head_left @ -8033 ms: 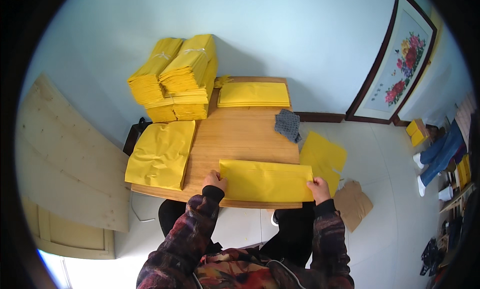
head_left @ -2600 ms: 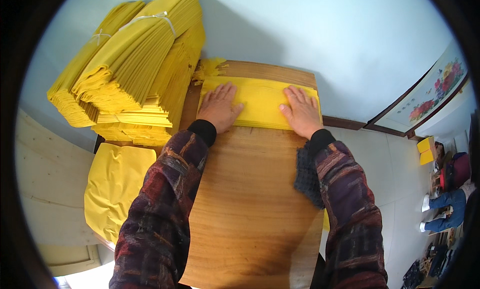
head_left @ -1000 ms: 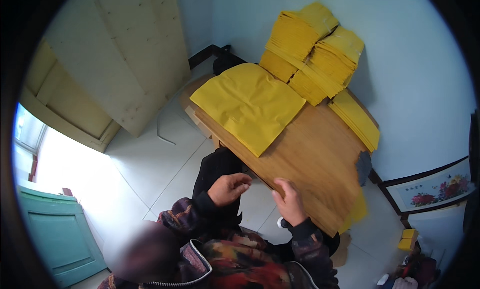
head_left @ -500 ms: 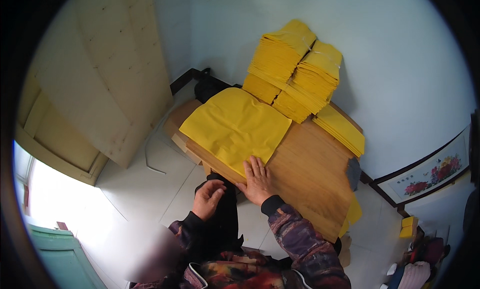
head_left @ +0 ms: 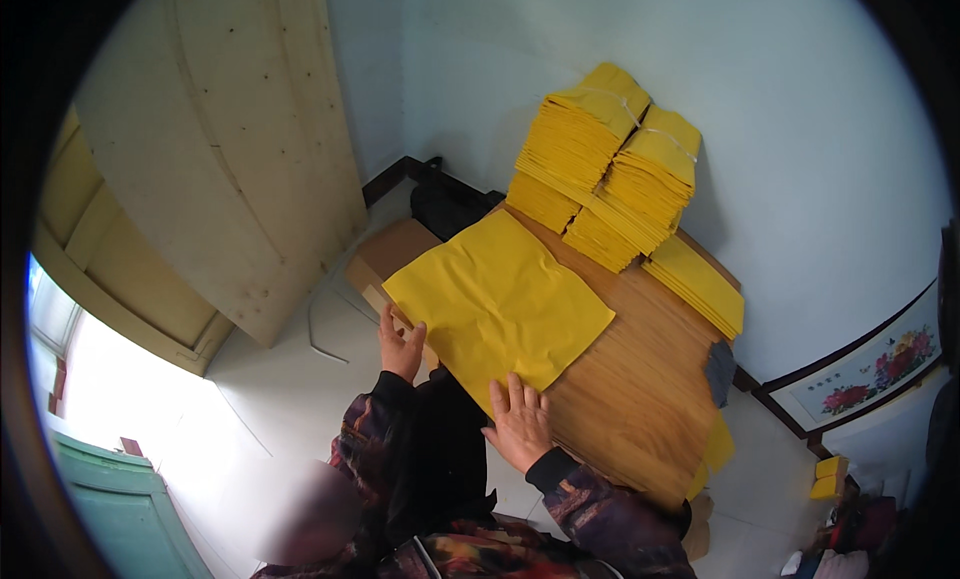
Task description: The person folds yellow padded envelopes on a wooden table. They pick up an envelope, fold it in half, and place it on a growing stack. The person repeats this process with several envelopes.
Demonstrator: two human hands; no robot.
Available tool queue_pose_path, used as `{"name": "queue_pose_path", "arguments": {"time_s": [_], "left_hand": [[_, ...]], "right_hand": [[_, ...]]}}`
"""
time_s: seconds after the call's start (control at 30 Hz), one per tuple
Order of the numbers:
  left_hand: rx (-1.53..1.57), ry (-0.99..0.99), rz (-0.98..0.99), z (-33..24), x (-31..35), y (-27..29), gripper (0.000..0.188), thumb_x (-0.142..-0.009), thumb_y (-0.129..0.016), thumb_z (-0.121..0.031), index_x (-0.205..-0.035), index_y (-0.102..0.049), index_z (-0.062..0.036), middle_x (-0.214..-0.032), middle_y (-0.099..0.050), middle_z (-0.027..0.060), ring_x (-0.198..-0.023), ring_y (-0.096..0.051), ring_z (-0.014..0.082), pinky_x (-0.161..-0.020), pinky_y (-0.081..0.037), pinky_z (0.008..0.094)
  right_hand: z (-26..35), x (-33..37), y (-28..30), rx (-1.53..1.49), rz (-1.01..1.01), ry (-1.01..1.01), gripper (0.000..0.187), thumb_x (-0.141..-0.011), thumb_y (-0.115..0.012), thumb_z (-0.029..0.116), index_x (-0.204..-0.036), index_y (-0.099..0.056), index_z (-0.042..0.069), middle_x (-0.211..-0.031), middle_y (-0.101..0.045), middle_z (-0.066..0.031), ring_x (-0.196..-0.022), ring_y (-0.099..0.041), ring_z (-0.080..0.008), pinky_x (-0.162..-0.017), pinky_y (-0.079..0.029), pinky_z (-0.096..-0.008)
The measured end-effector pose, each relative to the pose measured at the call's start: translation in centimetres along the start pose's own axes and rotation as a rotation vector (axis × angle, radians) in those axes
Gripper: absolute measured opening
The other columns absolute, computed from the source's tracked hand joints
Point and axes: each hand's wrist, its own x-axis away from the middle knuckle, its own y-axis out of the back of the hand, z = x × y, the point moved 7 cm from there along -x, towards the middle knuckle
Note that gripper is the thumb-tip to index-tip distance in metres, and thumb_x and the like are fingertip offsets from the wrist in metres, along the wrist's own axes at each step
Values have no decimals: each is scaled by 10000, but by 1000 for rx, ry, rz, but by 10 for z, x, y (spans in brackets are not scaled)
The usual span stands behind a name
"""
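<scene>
A large, creased yellow sheet (head_left: 497, 294), like paper or thin cloth, lies across the left end of a wooden tabletop (head_left: 620, 329). By the sheet's left edge is my left hand (head_left: 402, 354), fingers apart and slightly bent; whether it touches the edge I cannot tell. My right hand (head_left: 521, 426) lies flat with spread fingers at the sheet's near corner, its fingertips on the yellow surface. Neither hand grips anything.
Tall stacks of folded yellow pieces (head_left: 580, 129), tied with white string, stand on the table's far side. Beside them lies a lower yellow pile (head_left: 697, 284). A cardboard box (head_left: 385, 254) sits left of the table, and a wooden panel (head_left: 240, 129) leans further left.
My left hand has moved forward from near my body to the sheet's left edge, and its fingers have opened. My right hand stays near the sheet's near corner. The view has shifted slightly.
</scene>
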Motion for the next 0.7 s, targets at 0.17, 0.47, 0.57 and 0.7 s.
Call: {"name": "queue_pose_path", "arguments": {"time_s": [0.17, 0.47, 0.57, 0.7], "left_hand": [[308, 328, 28, 9, 24, -10, 807, -910, -656, -182, -1539, -160, -80, -1336, -498, 186, -1012, -633, 258, -745, -548, 379], [353, 503, 17, 19, 40, -14, 381, -912, -653, -214, -1183, -472, -15, -986, -591, 83, -758, -618, 165, -618, -547, 329], [316, 510, -9, 18, 40, -14, 373, -894, -697, -262, -1102, -494, -27, -915, -588, 60, -699, -602, 144, -564, -523, 300], [248, 505, -52, 15, 43, -17, 377, -843, -771, -256, -1003, -510, -36, -824, -580, 43, -625, -579, 128, -519, -490, 264]], "right_hand": [[-2, 13, -4, -18, -13, 28, 792, -782, -769, 310, -1443, -396, 82, -1478, -368, -211, -1232, -429, -360, -997, -346, -499], [-9, 16, -9, -88, -59, 32, 777, -776, -764, 283, -1446, -418, 97, -1496, -357, -186, -1292, -382, -370, -1041, -313, -525], [-9, 16, -6, -95, -57, 34, 776, -767, -776, 300, -1436, -442, 91, -1493, -361, -185, -1314, -368, -362, -1077, -281, -535], [-13, 13, -1, -103, -50, 40, 807, -755, -793, 360, -1433, -440, 98, -1494, -357, -180, -1352, -336, -355, -1104, -257, -551]]}}
